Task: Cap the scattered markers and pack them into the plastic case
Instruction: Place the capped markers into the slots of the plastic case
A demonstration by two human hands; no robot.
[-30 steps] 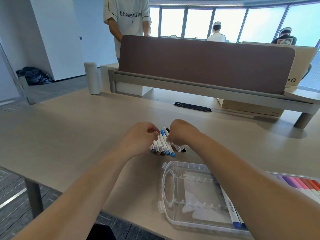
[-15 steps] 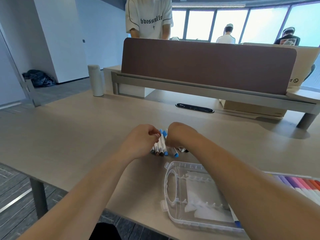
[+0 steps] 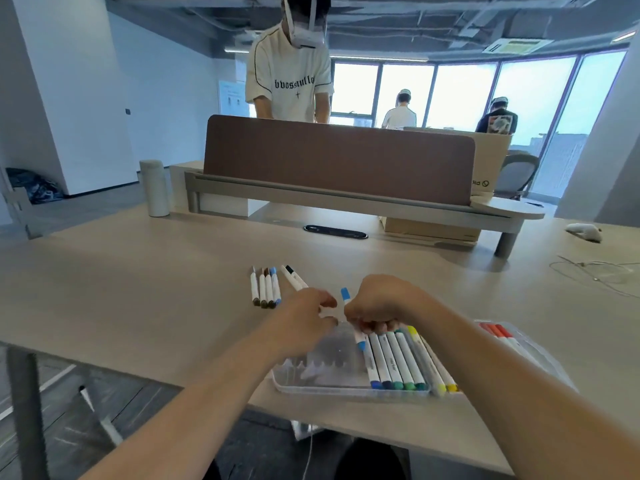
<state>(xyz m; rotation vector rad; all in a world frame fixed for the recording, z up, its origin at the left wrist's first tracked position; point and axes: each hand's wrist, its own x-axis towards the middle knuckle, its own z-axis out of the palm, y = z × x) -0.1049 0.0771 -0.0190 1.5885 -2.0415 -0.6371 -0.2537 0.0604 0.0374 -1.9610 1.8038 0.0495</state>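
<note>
**Blue marker poised over the case, next for a slot**

The right hand (image 3: 377, 304) has its fingers (image 3: 372, 325) curled round a blue marker (image 3: 345, 294), tilted over the case (image 3: 311, 384), probably to line it up beside the packed markers (image 3: 394, 362), which lie side by side to save room. The left hand (image 3: 303, 320) hovers just beside it, fingers narrowly curled. Blur hides whether they pinch anything, so I cannot tell. 6 loose markers (image 3: 265, 289) wait on the surface (image 3: 138, 289) beyond, 4 grouped and 2 apart, likely gathered for easy picking.

plastic case (image 3: 313, 379): open, part-filled | loose markers (image 3: 266, 289): row on table (image 3: 138, 289) | blue marker (image 3: 345, 294): gripped over case
</note>
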